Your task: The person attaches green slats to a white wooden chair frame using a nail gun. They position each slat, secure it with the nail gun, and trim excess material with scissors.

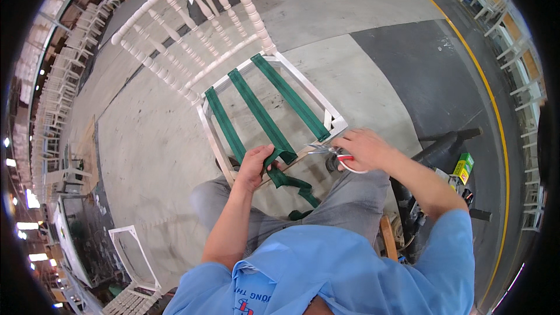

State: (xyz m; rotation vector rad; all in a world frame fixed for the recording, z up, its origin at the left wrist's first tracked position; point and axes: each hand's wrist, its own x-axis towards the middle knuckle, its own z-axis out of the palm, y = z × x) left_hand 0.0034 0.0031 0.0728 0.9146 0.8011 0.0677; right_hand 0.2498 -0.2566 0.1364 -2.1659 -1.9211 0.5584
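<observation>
A white wooden chair with a seat frame point(209, 128) and turned back spindles stands before me. Three green webbing straps point(256, 105) run across the seat from back to front. My left hand point(254, 168) is closed on the loose end of the middle strap, at the front rail. From there the loose webbing point(282, 178) hangs folded down toward my lap. My right hand point(366, 147) grips scissors point(345, 157) with red and white handles. Their blades point left toward the front rail, close to the webbing, and whether they touch it I cannot tell.
On the floor at my right lie a green and yellow box point(464, 168) and a dark tool pile point(415, 213). Another white chair frame point(137, 256) lies at the lower left. Rows of chairs point(63, 93) line the left side, and more chairs point(513, 38) stand beyond the yellow line.
</observation>
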